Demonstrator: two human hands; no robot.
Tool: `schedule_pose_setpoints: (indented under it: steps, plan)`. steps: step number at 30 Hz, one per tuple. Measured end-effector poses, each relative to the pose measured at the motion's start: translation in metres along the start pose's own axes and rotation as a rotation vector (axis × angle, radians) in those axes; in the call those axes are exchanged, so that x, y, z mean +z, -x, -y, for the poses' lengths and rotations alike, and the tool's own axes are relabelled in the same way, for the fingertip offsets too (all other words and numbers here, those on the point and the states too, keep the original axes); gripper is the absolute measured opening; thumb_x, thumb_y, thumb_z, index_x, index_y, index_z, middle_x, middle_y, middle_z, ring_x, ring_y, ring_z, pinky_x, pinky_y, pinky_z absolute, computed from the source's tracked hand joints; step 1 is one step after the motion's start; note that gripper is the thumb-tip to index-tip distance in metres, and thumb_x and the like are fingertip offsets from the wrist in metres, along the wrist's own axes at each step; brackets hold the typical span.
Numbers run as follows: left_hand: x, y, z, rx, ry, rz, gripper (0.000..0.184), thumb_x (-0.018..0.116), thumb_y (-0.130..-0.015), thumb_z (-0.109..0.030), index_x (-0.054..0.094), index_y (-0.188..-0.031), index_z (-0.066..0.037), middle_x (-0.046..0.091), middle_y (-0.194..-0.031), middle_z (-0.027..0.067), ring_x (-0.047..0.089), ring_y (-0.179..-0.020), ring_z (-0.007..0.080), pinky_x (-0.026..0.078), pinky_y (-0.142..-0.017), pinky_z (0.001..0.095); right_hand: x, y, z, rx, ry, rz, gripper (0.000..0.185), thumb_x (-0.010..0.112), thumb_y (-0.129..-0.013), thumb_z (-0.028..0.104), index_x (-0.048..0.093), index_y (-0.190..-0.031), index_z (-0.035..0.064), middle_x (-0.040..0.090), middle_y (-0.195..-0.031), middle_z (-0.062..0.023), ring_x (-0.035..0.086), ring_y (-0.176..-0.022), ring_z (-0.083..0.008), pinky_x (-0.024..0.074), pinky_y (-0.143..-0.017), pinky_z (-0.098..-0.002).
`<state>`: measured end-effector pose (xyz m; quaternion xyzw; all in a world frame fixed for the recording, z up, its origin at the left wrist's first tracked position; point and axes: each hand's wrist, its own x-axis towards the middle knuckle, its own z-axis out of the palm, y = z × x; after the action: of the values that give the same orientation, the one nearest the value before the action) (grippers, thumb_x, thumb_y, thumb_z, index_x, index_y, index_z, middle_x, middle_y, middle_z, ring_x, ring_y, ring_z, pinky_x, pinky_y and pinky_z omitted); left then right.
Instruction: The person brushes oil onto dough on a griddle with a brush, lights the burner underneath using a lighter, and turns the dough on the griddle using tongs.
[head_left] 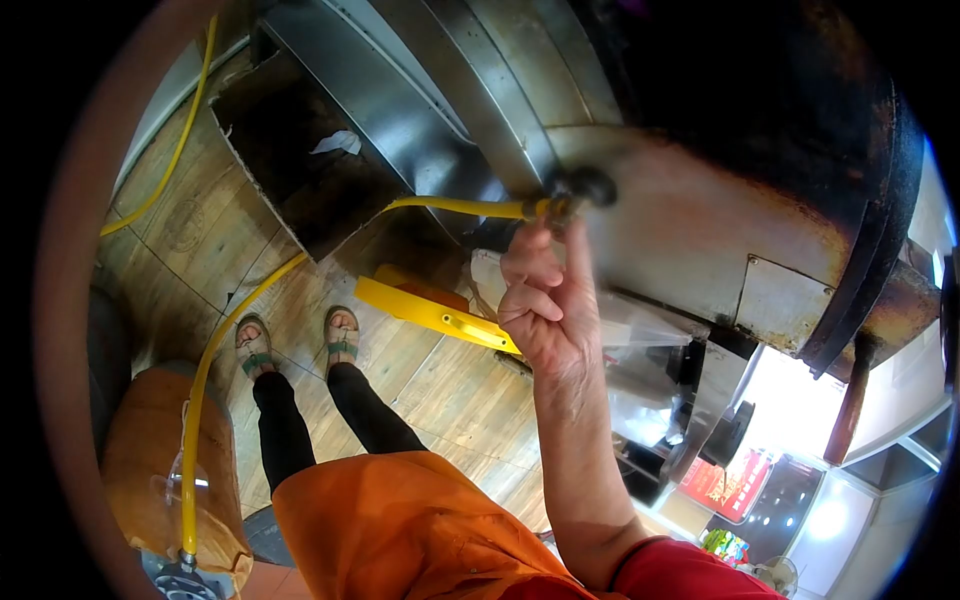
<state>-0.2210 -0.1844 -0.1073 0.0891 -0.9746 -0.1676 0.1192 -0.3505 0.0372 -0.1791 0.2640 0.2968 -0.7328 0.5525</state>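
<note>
My right hand point(550, 300) is raised with its palm side toward the camera. Its fingertips close round a small valve fitting point(556, 208) at the end of a yellow hose point(455, 206). One finger reaches up along the right side of the fitting, and other fingers are curled. A round black knob point(592, 187), blurred, sits just beyond the fingertips. The fitting is beside the metal body of a large, stained appliance point(670, 220). My left hand is not in view.
A dark open box point(290, 190) holds a white scrap. A yellow panel point(430, 312) lies above the wooden-patterned floor point(470, 400) near my feet. A cloth-covered object with a metal fitting stands lower left. Shelves, packets and a red sign are at right.
</note>
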Motion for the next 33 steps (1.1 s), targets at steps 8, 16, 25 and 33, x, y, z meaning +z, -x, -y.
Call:
schedule_pose_setpoints:
  steps: [8,16,25,33]
  plan:
    - [0.0011,0.0016,-0.0017,0.000,-0.003,-0.003,0.046,0.047,-0.082,-0.019,0.045,-0.122,0.003,0.050,-0.119,0.0205,0.051,-0.108,0.0300,0.039,-0.094,0.0398,-0.0013,-0.0015,-0.0003,-0.002,-0.029,0.006,0.026,0.065,-0.084,0.028,0.058,-0.095,0.0044,0.058,-0.085,-0.0056,0.044,-0.058,-0.0047,0.0303,-0.032,-0.0134]
    - [0.0024,0.0021,-0.0032,-0.003,-0.004,-0.004,0.048,0.047,-0.082,-0.018,0.043,-0.124,0.003,0.049,-0.121,0.0208,0.050,-0.109,0.0301,0.038,-0.095,0.0398,0.0015,-0.0025,-0.0012,0.018,0.000,0.012,0.025,0.062,-0.086,0.032,0.061,-0.086,0.0067,0.060,-0.083,-0.0055,0.044,-0.059,-0.0038,0.0279,-0.033,-0.0115]
    - [0.0031,0.0041,-0.0050,-0.008,-0.006,-0.006,0.050,0.046,-0.081,-0.017,0.042,-0.127,0.003,0.048,-0.123,0.0212,0.050,-0.111,0.0302,0.037,-0.096,0.0398,-0.0011,0.0022,-0.0015,0.021,-0.037,0.043,0.030,0.059,-0.087,0.034,0.060,-0.095,0.0057,0.059,-0.087,-0.0053,0.044,-0.060,-0.0045,0.0286,-0.034,-0.0121]
    - [0.0029,0.0091,-0.0058,-0.022,-0.002,-0.012,0.052,0.046,-0.080,-0.016,0.040,-0.129,0.003,0.046,-0.125,0.0215,0.049,-0.113,0.0303,0.036,-0.097,0.0397,-0.0041,0.0073,-0.0033,-0.043,-0.007,0.043,0.035,0.058,-0.088,0.031,0.056,-0.107,0.0011,0.059,-0.090,-0.0077,0.044,-0.060,-0.0055,0.0310,-0.034,-0.0139]
